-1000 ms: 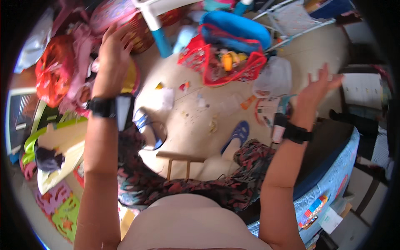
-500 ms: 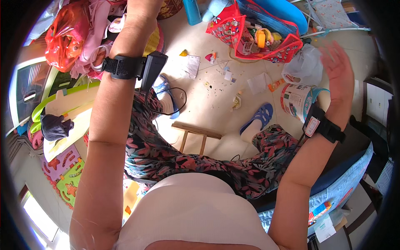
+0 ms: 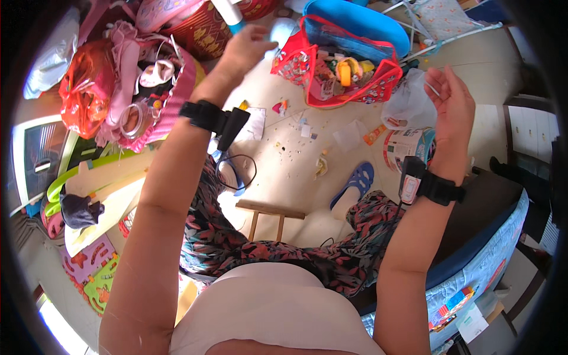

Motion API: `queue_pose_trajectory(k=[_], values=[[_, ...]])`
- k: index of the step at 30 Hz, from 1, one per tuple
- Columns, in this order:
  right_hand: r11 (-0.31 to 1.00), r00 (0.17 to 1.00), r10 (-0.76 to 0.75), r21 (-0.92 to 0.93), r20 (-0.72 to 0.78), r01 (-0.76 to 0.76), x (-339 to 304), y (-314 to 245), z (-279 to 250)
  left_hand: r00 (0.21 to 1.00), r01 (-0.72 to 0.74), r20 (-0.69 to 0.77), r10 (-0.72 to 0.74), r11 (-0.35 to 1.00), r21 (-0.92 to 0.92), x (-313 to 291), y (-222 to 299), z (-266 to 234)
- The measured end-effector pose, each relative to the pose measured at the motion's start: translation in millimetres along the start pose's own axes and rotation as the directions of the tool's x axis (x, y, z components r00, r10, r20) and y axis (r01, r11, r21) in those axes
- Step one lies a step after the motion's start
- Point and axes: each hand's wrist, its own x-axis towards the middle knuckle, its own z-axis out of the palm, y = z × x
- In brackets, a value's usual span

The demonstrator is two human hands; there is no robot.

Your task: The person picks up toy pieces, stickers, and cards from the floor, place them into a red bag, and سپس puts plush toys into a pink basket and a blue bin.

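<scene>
My left hand [image 3: 244,54] is raised at the upper middle, fingers apart and pointing right, with nothing visible in it. Just beyond it is a white cylinder with a teal end [image 3: 229,15], partly out of the picture; whether the hand touches it I cannot tell. My right hand [image 3: 452,106] is held up at the right with its fingers loosely curled and apart. A thin pale streak shows at its fingers, too small to name. Beside that hand sit a translucent plastic bag [image 3: 403,106] and a round printed tub [image 3: 395,148].
A red-trimmed clear bag [image 3: 384,83] of toys stands ahead, before a blue basin [image 3: 393,26]. Scraps and crumbs litter the floor [image 3: 278,177]. A small wooden stool [image 3: 269,208] is between my legs. At left are a pink basket [image 3: 177,94] and a red plastic bag [image 3: 89,89].
My left hand has come down into full view from the upper edge. The right hand has moved left and its fingers have curled. The whole view has shifted, showing more at the upper left.
</scene>
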Motion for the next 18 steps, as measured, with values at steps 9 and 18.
queue_pose_trajectory(k=[9,18], values=[[0.997,0.998,0.03,0.076,-0.052,-0.026,3,-6,-13,0.999,0.019,-0.034,-0.004,0.89,0.456,70,-15,109],[0.995,0.999,0.045,0.087,-0.002,-0.044,4,-7,-8,0.985,0.0,-0.145,0.093,0.843,0.538,125,-25,123]])
